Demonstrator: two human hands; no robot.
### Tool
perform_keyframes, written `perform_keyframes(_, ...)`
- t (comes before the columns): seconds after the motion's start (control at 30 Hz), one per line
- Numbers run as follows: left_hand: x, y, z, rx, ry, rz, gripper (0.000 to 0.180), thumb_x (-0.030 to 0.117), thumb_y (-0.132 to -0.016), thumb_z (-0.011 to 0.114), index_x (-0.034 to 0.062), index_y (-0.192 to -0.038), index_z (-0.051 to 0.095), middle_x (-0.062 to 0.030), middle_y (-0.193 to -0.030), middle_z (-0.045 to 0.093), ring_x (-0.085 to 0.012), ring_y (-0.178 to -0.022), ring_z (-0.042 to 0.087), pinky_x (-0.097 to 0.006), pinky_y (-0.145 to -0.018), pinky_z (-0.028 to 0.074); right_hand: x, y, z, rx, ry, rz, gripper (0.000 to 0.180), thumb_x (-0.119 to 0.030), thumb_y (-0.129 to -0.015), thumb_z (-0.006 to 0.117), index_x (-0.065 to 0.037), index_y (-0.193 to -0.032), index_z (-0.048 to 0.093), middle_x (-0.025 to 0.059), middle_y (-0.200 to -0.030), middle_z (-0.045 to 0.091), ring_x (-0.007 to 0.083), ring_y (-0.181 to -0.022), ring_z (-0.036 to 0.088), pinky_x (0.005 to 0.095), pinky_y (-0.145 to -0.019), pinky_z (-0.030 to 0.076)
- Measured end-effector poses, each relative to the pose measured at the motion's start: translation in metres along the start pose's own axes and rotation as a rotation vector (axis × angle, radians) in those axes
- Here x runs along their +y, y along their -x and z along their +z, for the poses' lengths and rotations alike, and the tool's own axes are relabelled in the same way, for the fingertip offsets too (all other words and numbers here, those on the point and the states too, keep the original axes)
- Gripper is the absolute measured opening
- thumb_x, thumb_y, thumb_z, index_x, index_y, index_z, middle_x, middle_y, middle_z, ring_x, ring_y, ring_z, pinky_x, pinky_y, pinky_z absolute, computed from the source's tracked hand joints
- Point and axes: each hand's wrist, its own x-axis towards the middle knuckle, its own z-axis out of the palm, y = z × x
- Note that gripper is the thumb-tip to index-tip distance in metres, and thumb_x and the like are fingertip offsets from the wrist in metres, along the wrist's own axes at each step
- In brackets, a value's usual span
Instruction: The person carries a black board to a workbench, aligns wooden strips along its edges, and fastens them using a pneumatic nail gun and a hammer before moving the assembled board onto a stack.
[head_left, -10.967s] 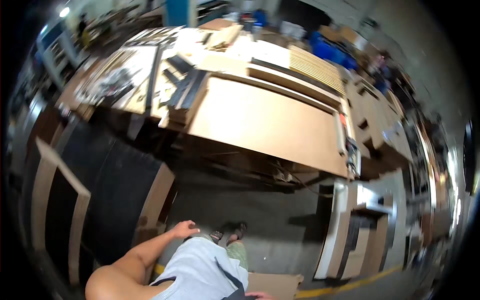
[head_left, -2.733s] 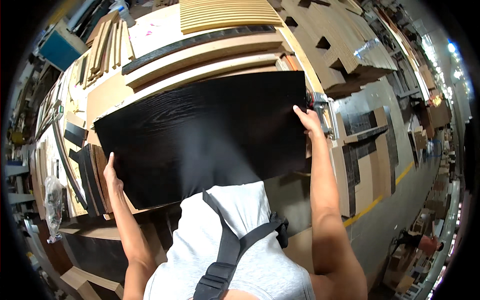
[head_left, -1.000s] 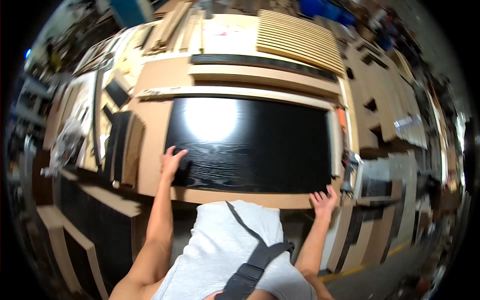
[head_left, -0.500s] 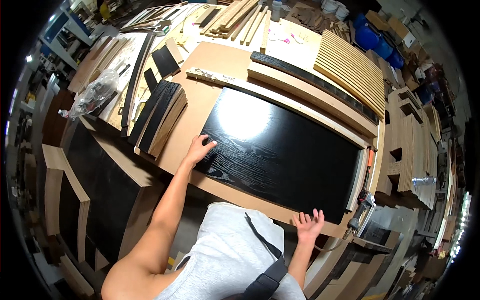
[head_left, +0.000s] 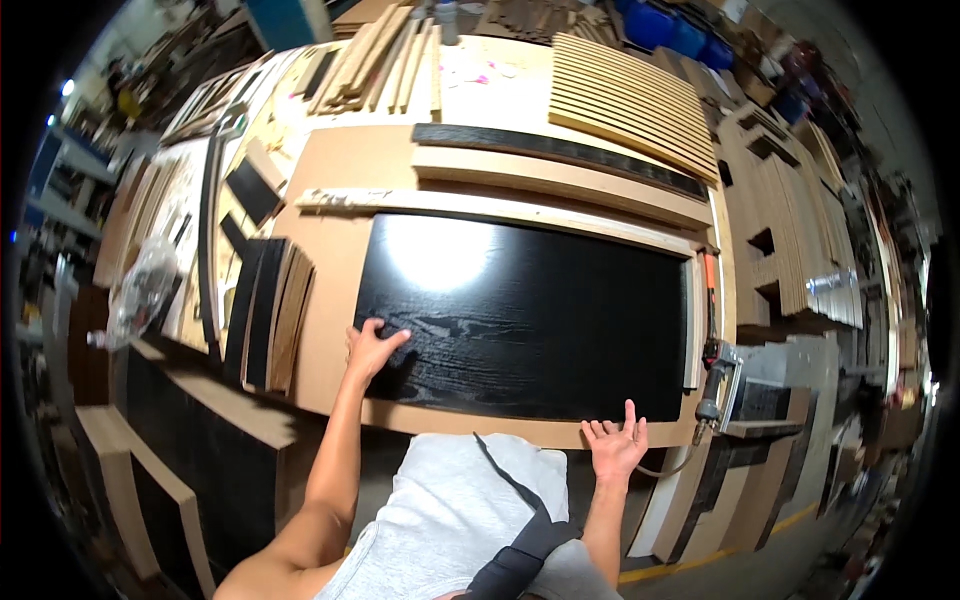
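A wide black wood-grain panel (head_left: pixel 540 320) lies flat on a brown board (head_left: pixel 330 180) on the workbench, a bright glare at its far left. At the panel's left edge is my left hand (head_left: pixel 372 350), thumb over the black surface and fingers apart at the edge. Palm up and fingers spread, my right hand (head_left: pixel 616 447) is by the front edge near the right corner, with nothing in it. A pale wood strip (head_left: pixel 520 214) runs along the far edge; a shorter strip (head_left: pixel 690 330) stands along the right edge.
Right of the panel lie an orange-handled hammer (head_left: pixel 710 285) and an air nail gun (head_left: pixel 715 385) with a hose. Black-faced boards (head_left: pixel 265 310) are stacked on the left. Beyond are long wood pieces (head_left: pixel 560 180) and a slatted panel (head_left: pixel 630 100). Panels (head_left: pixel 200 430) stand below the bench.
The view has turned, so the bench now appears straighter and farther left. Both hands stay near the same panel edges; the panel keeps its place against the strips.
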Motion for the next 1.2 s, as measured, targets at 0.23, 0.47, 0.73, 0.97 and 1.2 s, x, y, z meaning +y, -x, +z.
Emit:
perform_keyframes(0.23, 0.061, -0.042, 0.01, 0.318, -0.06, 0.3, 0.076, 0.045, -0.081, 0.077, 0.0025, -0.137, 0.049, -0.0278, -0.151, 0.036, -0.0436, -0.142, 0.032, -0.048, -0.117, 0.028, 0.009, -0.015, -0.003, 0.252, 0.314, 0.03, 0.061, -0.044, -0.094, 0.062, -0.018, -0.147, 0.047, 0.019, -0.159, 0.023, 0.0356, -0.139, 0.037, 0.0534, -0.111, 0.034)
perform_keyframes(0.47, 0.269, -0.172, 0.056, 0.356, -0.159, 0.988, 0.068, 0.034, -0.083, 0.076, -0.002, -0.135, 0.05, -0.0299, -0.145, 0.043, -0.0452, -0.139, 0.037, -0.048, -0.116, 0.031, 0.006, -0.021, 0.015, 0.302, 0.696, 0.079, 0.06, -0.034, -0.092, 0.067, -0.015, -0.145, 0.045, 0.0063, -0.13, 0.048, 0.0227, -0.117, 0.045, 0.0479, -0.104, 0.04)
perform_keyframes(0.73, 0.396, -0.265, 0.072, 0.085, -0.725, 0.936, 0.085, 0.048, -0.085, 0.072, 0.0024, -0.149, 0.039, -0.0217, -0.154, 0.039, -0.0395, -0.148, 0.027, -0.062, -0.118, 0.019, -0.006, -0.017, 0.031, 0.33, 0.556, 0.108, 0.057, -0.029, -0.092, 0.067, -0.014, -0.144, 0.049, 0.005, -0.113, 0.047, 0.0221, -0.112, 0.049, 0.0427, -0.099, 0.044)
perform_keyframes(0.97, 0.391, -0.249, 0.064, 0.179, -0.695, 1.046, 0.067, 0.045, -0.092, 0.067, 0.0047, -0.141, 0.048, -0.0174, -0.147, 0.048, -0.0325, -0.145, 0.035, -0.069, -0.115, 0.016, -0.013, -0.021, 0.027, 0.321, 0.613, 0.136, 0.058, -0.03, -0.092, 0.068, -0.015, -0.144, 0.048, 0.0051, -0.112, 0.049, 0.0204, -0.109, 0.051, 0.0402, -0.097, 0.045)
perform_keyframes(1.2, 0.288, -0.179, 0.032, 0.373, -0.515, 1.194, 0.066, 0.041, -0.086, 0.073, 0.0063, -0.136, 0.048, -0.0146, -0.139, 0.052, -0.0333, -0.137, 0.044, -0.073, -0.111, 0.019, -0.003, -0.022, 0.019, 0.293, 0.621, 0.125, 0.055, -0.03, -0.094, 0.065, -0.016, -0.144, 0.047, 0.0073, -0.127, 0.049, 0.0229, -0.11, 0.051, 0.0448, -0.097, 0.044)
